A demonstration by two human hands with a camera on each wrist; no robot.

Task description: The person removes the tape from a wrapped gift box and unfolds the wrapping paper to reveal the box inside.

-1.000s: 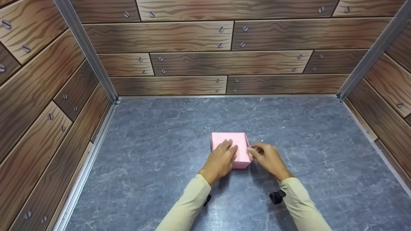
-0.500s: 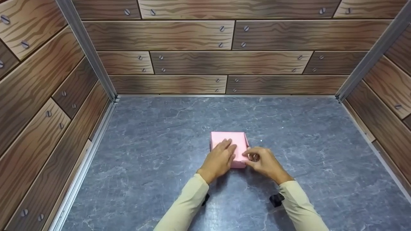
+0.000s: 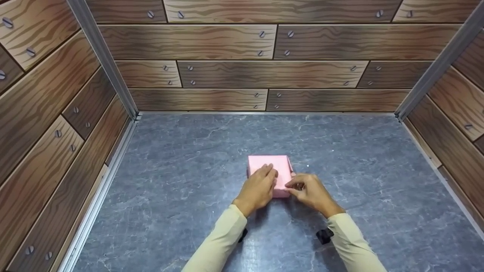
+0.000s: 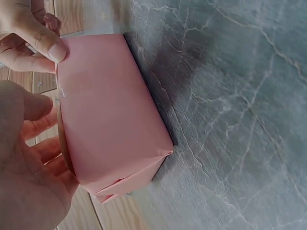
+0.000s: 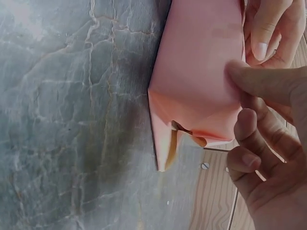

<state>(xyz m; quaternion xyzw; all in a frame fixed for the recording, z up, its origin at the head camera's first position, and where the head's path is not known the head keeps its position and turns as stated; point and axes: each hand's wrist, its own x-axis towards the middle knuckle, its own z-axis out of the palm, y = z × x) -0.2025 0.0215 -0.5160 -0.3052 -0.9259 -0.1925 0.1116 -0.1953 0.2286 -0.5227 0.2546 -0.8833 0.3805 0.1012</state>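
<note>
Pale sleeves come in from the lower edge of the head view, with a dark block under the right cuff. The left hand rests on top of the pink box, fingers extended and gripping nothing, while the right hand pinches the box's near right corner between thumb and forefinger. The box sits a little below and right of the frame's middle. It looks light, with a fairly firm body under thin, smooth paper that would probably crease or tear if tugged. The loose end flap, gaping low in the right wrist view, seems the weakest spot; holding the body by opposite long sides should be safer. Beneath spreads a grey marbled surface, its sheen suggesting the box could slide. Beyond, plank-patterned walls fill the top and both sides, metal posts marking the corners.
</note>
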